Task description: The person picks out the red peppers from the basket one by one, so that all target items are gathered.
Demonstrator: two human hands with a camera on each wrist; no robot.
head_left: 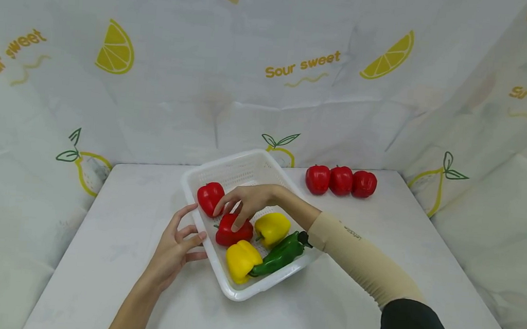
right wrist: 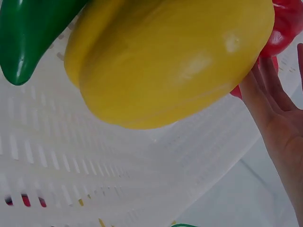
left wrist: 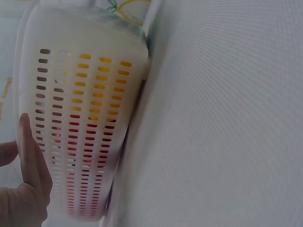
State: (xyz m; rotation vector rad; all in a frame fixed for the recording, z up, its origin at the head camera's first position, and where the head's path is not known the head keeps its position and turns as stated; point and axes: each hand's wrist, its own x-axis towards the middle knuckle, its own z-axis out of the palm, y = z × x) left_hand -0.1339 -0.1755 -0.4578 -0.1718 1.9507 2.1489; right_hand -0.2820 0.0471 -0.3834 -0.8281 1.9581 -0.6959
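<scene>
A white perforated basket [head_left: 259, 162] holds red, yellow and green peppers. My left hand [head_left: 175, 248] touches its left rim; in the left wrist view its fingers [left wrist: 31, 161] lie fairly straight against the outer wall. My right hand [head_left: 249, 200] reaches down inside, fingers spread. Its thumb overlaps a red bell pepper [head_left: 239, 239], and its fingertips are next to another red bell pepper [head_left: 209, 196]. Close by sit two yellow bell peppers [head_left: 273, 228] and a long green pepper [head_left: 284, 254]. In the right wrist view, a large yellow bell pepper [right wrist: 175, 61] hides the right fingertips partly.
Three red bell peppers [head_left: 341, 181] stand in a row on the white table [head_left: 119, 225], right of the basket at the back. A white sheet [head_left: 180, 101] with lemon prints hangs behind the table and along its sides.
</scene>
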